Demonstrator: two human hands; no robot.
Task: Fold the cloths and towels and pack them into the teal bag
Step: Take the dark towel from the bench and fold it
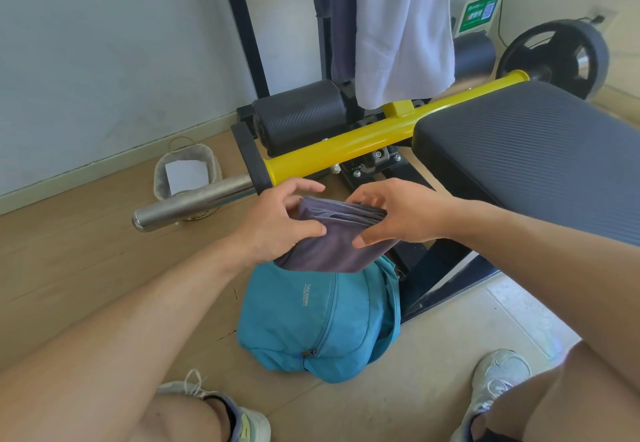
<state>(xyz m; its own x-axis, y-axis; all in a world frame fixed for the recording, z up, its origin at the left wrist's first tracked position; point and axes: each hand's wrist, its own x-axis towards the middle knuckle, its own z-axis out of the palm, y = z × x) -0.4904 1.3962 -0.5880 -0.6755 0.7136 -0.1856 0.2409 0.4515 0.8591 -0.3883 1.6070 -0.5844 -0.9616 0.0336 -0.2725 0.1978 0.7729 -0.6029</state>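
A folded grey-purple cloth (332, 237) is held between both hands, its lower edge going into the top of the teal bag (311, 320) on the floor. My left hand (277, 223) grips its left side, thumb on top. My right hand (398, 214) grips its right side, fingers over the folded edges. A white towel (403, 26) and a dark purple cloth (341, 19) hang from the black frame behind.
A weight bench with a dark pad (530, 150), a yellow bar (346, 147) and a steel sleeve (194, 204) stands just behind the bag. A small basket (187, 171) sits by the wall. A weight plate (554, 57) is at the back right. My shoes (498, 382) flank the bag.
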